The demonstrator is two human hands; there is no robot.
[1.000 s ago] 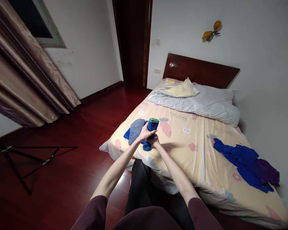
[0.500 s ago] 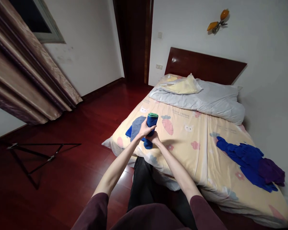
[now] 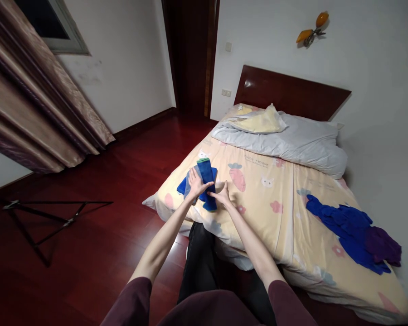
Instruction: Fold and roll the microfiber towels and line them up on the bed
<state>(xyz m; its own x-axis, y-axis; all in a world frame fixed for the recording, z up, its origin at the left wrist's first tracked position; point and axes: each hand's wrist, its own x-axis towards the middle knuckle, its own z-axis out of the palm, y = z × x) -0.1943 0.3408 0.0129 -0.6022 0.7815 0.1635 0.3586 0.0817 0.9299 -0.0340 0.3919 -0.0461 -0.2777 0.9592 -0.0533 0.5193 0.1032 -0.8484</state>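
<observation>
The bed [image 3: 258, 213] spreads from the centre to the lower right of the frame, with a pale, bunched quilt [image 3: 309, 142] across its upper end. Near the right edge lies a crumpled blue garment [image 3: 352, 226], loose and unfolded, with a smaller purple cloth [image 3: 382, 244] heaped against it. Around the centre, by the bed's near left corner, I have a bright blue cloth [image 3: 181, 186] and a grey-blue cloth [image 3: 187, 185] lying together, partly covered. My left hand [image 3: 195, 182] is spread open, its thumb reaching over the dark blue roll [image 3: 206, 170]; my right hand [image 3: 223, 195] is open too, its fingertips at the roll's other side, and neither grips it. The roll, green-edged at its top end, lies over those two cloths. It looks compact and, I judge, essentially formed, while the two pieces at right remain unsorted.
</observation>
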